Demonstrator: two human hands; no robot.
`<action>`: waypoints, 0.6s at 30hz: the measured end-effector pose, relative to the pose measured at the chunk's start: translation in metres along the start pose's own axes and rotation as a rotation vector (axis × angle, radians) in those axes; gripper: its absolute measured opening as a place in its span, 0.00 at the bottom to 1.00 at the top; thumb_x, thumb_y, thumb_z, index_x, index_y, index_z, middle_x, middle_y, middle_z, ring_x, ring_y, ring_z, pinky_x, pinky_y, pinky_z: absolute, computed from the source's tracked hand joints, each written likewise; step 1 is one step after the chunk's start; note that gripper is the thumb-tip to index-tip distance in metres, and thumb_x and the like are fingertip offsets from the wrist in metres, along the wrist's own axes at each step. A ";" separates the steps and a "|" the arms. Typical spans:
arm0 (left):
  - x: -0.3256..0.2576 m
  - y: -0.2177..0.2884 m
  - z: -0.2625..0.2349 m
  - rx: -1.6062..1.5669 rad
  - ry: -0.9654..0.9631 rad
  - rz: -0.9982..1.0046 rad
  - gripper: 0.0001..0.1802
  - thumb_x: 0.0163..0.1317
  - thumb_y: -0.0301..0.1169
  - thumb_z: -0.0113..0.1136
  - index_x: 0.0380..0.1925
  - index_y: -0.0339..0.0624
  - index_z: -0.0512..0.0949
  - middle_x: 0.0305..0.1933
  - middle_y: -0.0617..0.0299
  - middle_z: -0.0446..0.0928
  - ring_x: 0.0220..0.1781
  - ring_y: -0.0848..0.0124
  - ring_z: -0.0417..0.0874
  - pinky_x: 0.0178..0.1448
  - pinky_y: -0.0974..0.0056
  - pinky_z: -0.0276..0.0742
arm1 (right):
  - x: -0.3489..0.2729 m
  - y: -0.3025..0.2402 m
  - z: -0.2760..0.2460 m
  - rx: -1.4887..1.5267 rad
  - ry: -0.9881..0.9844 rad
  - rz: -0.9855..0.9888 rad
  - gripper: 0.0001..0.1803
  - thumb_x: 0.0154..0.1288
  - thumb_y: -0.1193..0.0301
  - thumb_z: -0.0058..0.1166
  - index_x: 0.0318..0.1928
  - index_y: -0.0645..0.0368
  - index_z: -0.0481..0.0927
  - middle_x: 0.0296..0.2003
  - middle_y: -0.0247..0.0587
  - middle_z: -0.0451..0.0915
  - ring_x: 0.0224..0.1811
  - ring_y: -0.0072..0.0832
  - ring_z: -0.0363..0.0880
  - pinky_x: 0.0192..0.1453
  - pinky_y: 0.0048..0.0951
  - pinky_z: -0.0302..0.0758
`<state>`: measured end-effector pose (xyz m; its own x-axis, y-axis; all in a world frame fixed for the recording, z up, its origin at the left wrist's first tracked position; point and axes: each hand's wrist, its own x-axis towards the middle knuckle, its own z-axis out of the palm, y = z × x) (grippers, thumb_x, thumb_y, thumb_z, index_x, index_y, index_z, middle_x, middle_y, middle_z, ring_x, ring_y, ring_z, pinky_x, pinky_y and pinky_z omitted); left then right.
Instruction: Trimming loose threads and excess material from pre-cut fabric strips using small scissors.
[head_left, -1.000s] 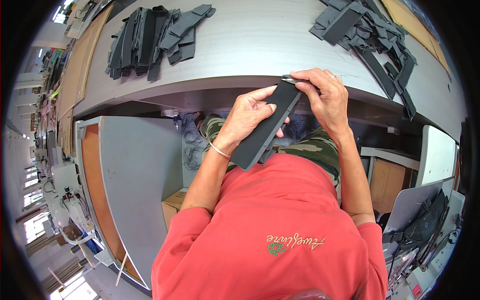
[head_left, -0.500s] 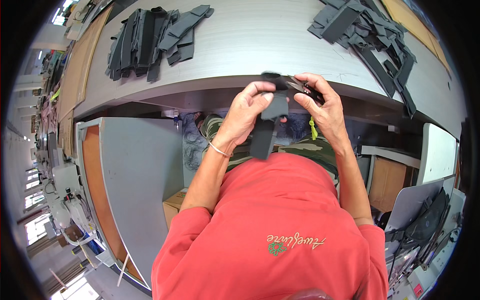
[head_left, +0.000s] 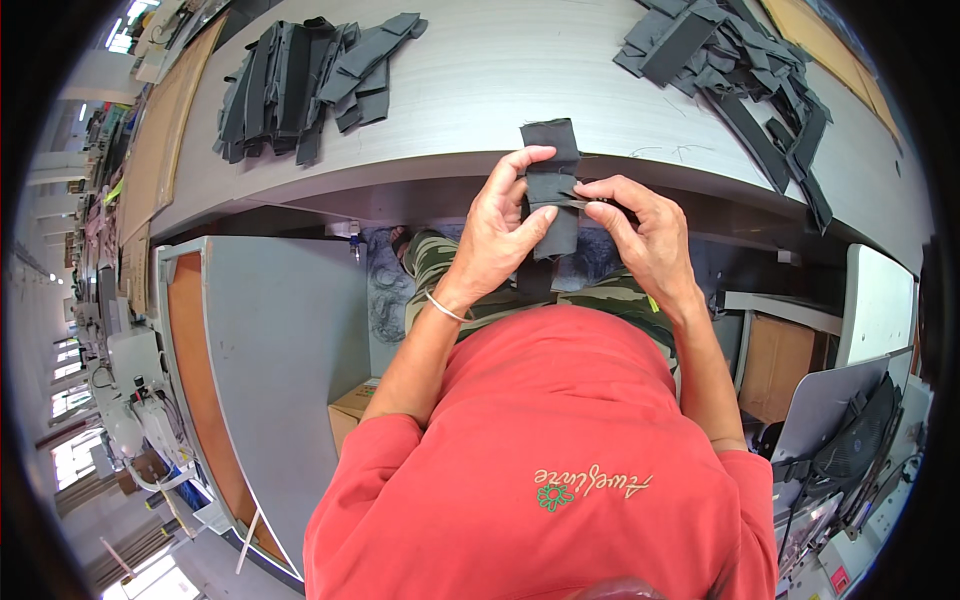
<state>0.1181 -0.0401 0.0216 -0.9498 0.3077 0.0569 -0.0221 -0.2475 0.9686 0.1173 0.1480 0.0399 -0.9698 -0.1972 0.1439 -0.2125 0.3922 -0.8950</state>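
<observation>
A dark grey fabric strip (head_left: 550, 187) hangs upright in front of me at the table edge, folded over itself in places. My left hand (head_left: 488, 228) pinches it from the left, index finger and thumb closed on its side. From the right comes my right hand (head_left: 648, 228), closed round small thread snips (head_left: 624, 209). Their dark handle is mostly hidden in the fingers. The blades lie against the middle of the strip, beside my left thumb. Whether they are cutting I cannot tell.
On the pale table (head_left: 490, 80) lie a pile of dark grey strips (head_left: 300, 85) at the far left and a looser pile (head_left: 720, 70) at the far right. A grey cabinet panel (head_left: 280, 350) stands to my left, a cardboard box (head_left: 350, 405) behind it.
The strip has risen and turned, its upper end now standing higher against the tabletop. The snips have moved slightly down and left onto the strip, and the left hand has shifted a little.
</observation>
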 end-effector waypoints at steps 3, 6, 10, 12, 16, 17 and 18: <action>0.000 0.005 0.005 -0.005 0.023 -0.037 0.29 0.62 0.15 0.52 0.63 0.38 0.61 0.50 0.59 0.74 0.52 0.78 0.74 0.55 0.72 0.73 | 0.001 -0.004 0.003 -0.018 0.010 -0.058 0.08 0.60 0.70 0.59 0.41 0.55 0.84 0.33 0.37 0.84 0.33 0.32 0.83 0.37 0.28 0.76; -0.001 0.004 0.007 0.013 0.018 -0.017 0.29 0.61 0.15 0.52 0.63 0.38 0.61 0.50 0.60 0.73 0.51 0.79 0.73 0.55 0.73 0.71 | 0.002 -0.006 0.006 -0.080 0.031 -0.120 0.08 0.60 0.70 0.59 0.40 0.55 0.84 0.32 0.37 0.83 0.33 0.33 0.82 0.36 0.29 0.75; -0.001 0.001 0.006 0.072 0.001 -0.005 0.28 0.60 0.15 0.52 0.62 0.37 0.63 0.49 0.61 0.73 0.50 0.81 0.72 0.52 0.75 0.70 | 0.004 -0.004 0.011 -0.145 0.072 -0.209 0.07 0.58 0.69 0.60 0.38 0.54 0.84 0.30 0.35 0.82 0.32 0.34 0.80 0.35 0.30 0.74; 0.000 0.000 0.004 0.083 -0.005 -0.001 0.28 0.60 0.15 0.52 0.62 0.37 0.63 0.49 0.61 0.73 0.49 0.81 0.72 0.51 0.76 0.69 | 0.004 -0.003 0.011 -0.181 0.076 -0.233 0.07 0.58 0.69 0.60 0.37 0.53 0.84 0.29 0.35 0.82 0.31 0.34 0.80 0.35 0.30 0.74; -0.001 -0.003 0.002 0.050 -0.018 -0.004 0.27 0.61 0.17 0.54 0.62 0.36 0.63 0.51 0.59 0.73 0.51 0.78 0.73 0.53 0.73 0.72 | 0.005 -0.004 0.008 -0.283 0.051 -0.251 0.06 0.57 0.70 0.61 0.36 0.54 0.84 0.28 0.34 0.82 0.31 0.32 0.80 0.35 0.30 0.74; -0.001 -0.003 0.002 0.022 -0.028 -0.005 0.27 0.62 0.18 0.56 0.62 0.35 0.62 0.52 0.56 0.74 0.53 0.75 0.75 0.56 0.70 0.74 | 0.005 -0.003 0.008 -0.302 0.044 -0.253 0.06 0.57 0.71 0.60 0.37 0.54 0.84 0.28 0.34 0.82 0.31 0.30 0.80 0.36 0.29 0.74; -0.001 -0.003 0.000 0.022 -0.028 -0.006 0.27 0.62 0.18 0.56 0.62 0.35 0.62 0.52 0.56 0.74 0.53 0.75 0.75 0.56 0.70 0.74 | 0.004 -0.004 0.007 -0.303 0.044 -0.253 0.06 0.57 0.71 0.60 0.37 0.54 0.84 0.28 0.34 0.82 0.31 0.30 0.80 0.36 0.29 0.74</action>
<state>0.1194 -0.0392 0.0185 -0.9407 0.3343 0.0579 -0.0203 -0.2258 0.9740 0.1150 0.1391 0.0406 -0.8852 -0.2856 0.3672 -0.4645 0.5847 -0.6651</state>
